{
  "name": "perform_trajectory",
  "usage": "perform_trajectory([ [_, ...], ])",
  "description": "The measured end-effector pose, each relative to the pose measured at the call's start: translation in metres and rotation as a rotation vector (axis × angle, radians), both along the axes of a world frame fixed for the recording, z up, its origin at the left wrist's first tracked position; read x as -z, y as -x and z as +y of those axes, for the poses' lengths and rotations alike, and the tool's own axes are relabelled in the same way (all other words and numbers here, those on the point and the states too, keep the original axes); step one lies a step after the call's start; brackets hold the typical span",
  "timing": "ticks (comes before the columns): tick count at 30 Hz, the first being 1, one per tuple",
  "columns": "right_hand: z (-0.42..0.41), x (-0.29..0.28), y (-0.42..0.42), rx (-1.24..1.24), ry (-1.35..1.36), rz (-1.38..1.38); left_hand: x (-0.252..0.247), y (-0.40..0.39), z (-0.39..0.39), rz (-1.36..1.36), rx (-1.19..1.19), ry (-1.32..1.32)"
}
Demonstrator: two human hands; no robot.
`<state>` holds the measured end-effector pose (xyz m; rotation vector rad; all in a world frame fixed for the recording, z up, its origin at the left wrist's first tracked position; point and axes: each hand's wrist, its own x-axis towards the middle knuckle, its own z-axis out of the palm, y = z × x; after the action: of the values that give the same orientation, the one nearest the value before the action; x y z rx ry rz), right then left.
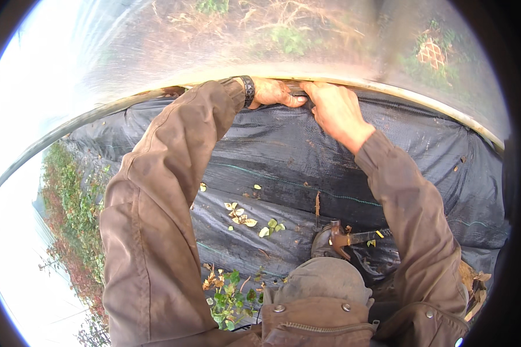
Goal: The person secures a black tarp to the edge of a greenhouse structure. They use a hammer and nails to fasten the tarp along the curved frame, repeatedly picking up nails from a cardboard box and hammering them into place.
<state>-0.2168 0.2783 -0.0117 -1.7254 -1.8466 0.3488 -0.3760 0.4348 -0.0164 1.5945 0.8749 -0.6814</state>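
Black woven ground-cover fabric (pixel 282 143) rises to a pale wooden rail (pixel 410 97) below a clear plastic sheet (pixel 243 47). My left hand (pixel 271 93) grips the fabric's upper edge at the rail, thumb on the near side and fingers mostly hidden. Close beside it, my right hand (pixel 336 108) has its fingers bent over the same edge, pinching the fabric; its fingertips are partly hidden. A claw hammer (pixel 341 240) with a rusty head and a black-and-yellow handle lies low at the right, by a boot (pixel 321 243).
A leafy plant (pixel 230 299) grows near my knee (pixel 321 277). Fallen leaves (pixel 241 214) and a thin rusty spike-like piece (pixel 317 204) lie on the fabric. A row of bushes (pixel 76 208) stands at the left. A grey pipe (pixel 61 136) curves along the sheet's left side.
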Motion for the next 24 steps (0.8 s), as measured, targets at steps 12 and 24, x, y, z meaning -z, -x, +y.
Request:
perform_trajectory([
  [12, -0.003, 0.011, -0.001, 0.060, -0.181, 0.112, -0.030, 0.025, -0.015, -0.340, -0.033, -0.137],
  [24, -0.009, 0.001, -0.001, 0.044, -0.222, 0.097, -0.057, 0.028, -0.029, -0.048, 0.332, -0.576],
])
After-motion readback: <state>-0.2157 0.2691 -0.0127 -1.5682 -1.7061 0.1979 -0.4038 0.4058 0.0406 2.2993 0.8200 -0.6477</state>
